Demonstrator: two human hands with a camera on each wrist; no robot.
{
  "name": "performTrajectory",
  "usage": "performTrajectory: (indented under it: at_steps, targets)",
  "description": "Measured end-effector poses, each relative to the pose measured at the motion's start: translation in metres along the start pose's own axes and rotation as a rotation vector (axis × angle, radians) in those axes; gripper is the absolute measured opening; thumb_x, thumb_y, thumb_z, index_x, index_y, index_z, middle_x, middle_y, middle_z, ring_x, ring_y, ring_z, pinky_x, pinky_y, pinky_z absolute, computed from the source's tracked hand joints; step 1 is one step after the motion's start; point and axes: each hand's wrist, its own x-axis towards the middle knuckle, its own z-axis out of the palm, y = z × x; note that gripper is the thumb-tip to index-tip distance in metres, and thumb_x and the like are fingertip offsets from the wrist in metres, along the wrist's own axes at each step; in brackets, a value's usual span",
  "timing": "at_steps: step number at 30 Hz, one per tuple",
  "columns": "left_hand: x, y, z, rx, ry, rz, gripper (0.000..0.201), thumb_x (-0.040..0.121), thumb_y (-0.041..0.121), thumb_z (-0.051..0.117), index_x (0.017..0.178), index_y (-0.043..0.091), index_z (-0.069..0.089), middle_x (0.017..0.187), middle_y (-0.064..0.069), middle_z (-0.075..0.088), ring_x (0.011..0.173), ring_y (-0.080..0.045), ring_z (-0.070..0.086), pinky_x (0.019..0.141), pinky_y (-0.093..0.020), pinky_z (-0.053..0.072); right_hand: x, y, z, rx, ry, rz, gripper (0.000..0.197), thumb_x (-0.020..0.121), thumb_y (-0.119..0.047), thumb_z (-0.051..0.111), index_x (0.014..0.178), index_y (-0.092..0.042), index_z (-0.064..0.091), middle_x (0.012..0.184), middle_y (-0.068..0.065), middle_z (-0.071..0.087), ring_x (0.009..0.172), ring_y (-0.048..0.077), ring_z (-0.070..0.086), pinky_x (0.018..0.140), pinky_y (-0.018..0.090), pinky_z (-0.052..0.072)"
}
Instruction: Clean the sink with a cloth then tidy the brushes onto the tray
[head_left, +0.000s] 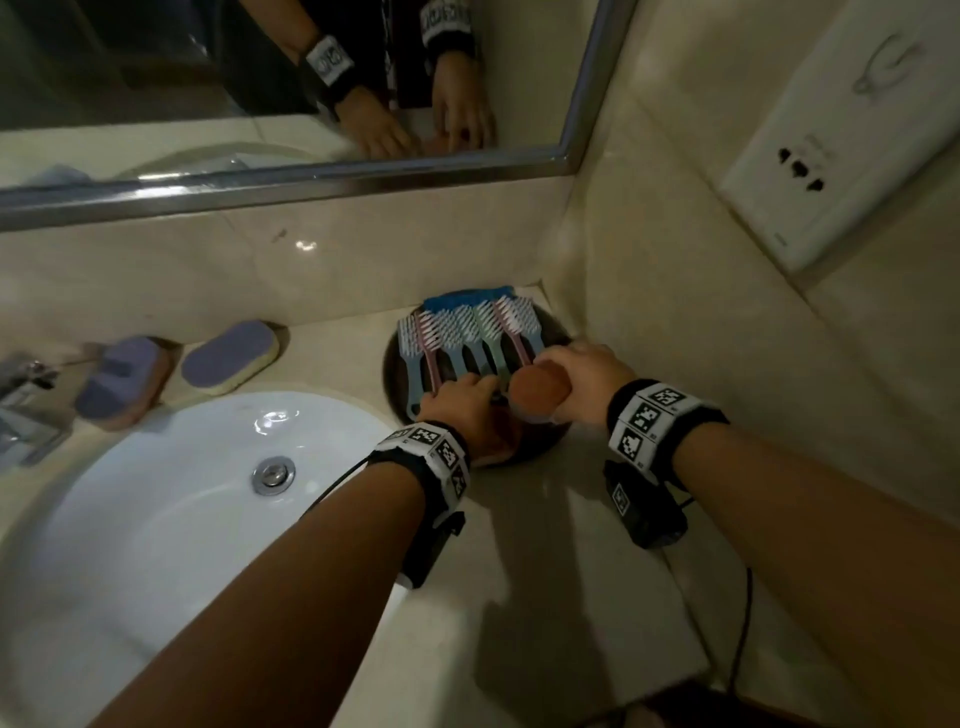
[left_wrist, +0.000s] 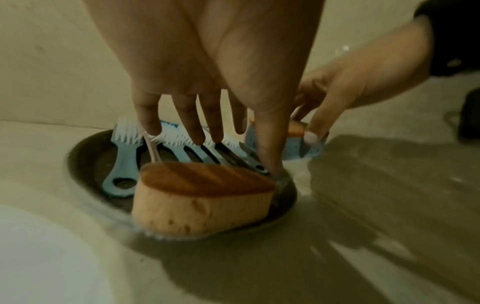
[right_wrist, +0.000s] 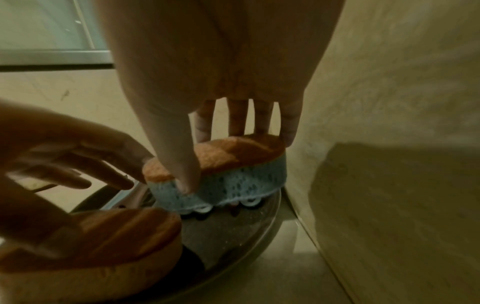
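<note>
A dark round tray (head_left: 390, 364) sits in the counter's back right corner. Several pastel brushes (head_left: 467, 332) lie side by side on it, handles toward me. My right hand (head_left: 566, 374) grips an orange-topped blue sponge (right_wrist: 233, 183) between thumb and fingers, just above the brush handles at the tray's right side. My left hand (left_wrist: 228, 148) hovers over the brushes with straight, spread fingers, the thumb reaching down by the handle ends. A thick orange sponge (left_wrist: 202, 195) rests on the tray's near edge under that hand. The white sink (head_left: 156, 519) is at lower left.
Two purple-topped sponges (head_left: 231, 361) (head_left: 124, 382) lie on the counter behind the sink, near the tap (head_left: 26, 395). A blue textured thing (head_left: 467, 299) lies behind the brushes. The right wall with a socket (head_left: 810, 171) stands close against the tray; a mirror (head_left: 260, 78) hangs behind.
</note>
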Motion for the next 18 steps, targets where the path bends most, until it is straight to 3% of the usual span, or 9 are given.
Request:
performTrajectory:
  at_steps: [3, 13, 18]
  targets:
    - [0.006, -0.007, 0.010, 0.027, -0.037, -0.026, 0.078, 0.072, 0.058, 0.068, 0.137, 0.029, 0.038, 0.138, -0.003, 0.042, 0.127, -0.029, 0.043, 0.106, -0.049, 0.036, 0.010, 0.007, 0.009, -0.009, -0.008, -0.013, 0.072, 0.068, -0.030, 0.077, 0.132, -0.032, 0.041, 0.127, 0.008, 0.044, 0.118, 0.031, 0.042, 0.100, 0.042, 0.042]
    - [0.009, -0.023, 0.008, 0.068, -0.013, -0.081, 0.069, 0.071, 0.043, 0.075, 0.131, 0.025, 0.046, 0.130, -0.004, 0.048, 0.119, -0.028, 0.049, 0.100, -0.044, 0.044, 0.024, 0.017, 0.021, -0.052, -0.073, 0.001, 0.066, 0.075, -0.027, 0.070, 0.133, -0.031, 0.039, 0.131, 0.008, 0.041, 0.120, 0.032, 0.041, 0.101, 0.044, 0.041]
    - [0.008, -0.029, 0.008, 0.039, -0.014, -0.079, 0.068, 0.070, 0.036, 0.078, 0.130, 0.023, 0.048, 0.129, -0.005, 0.051, 0.118, -0.027, 0.051, 0.101, -0.039, 0.044, 0.029, 0.009, 0.032, -0.066, -0.130, -0.073, 0.063, 0.078, -0.031, 0.066, 0.135, -0.033, 0.040, 0.135, 0.005, 0.041, 0.122, 0.032, 0.039, 0.106, 0.046, 0.037]
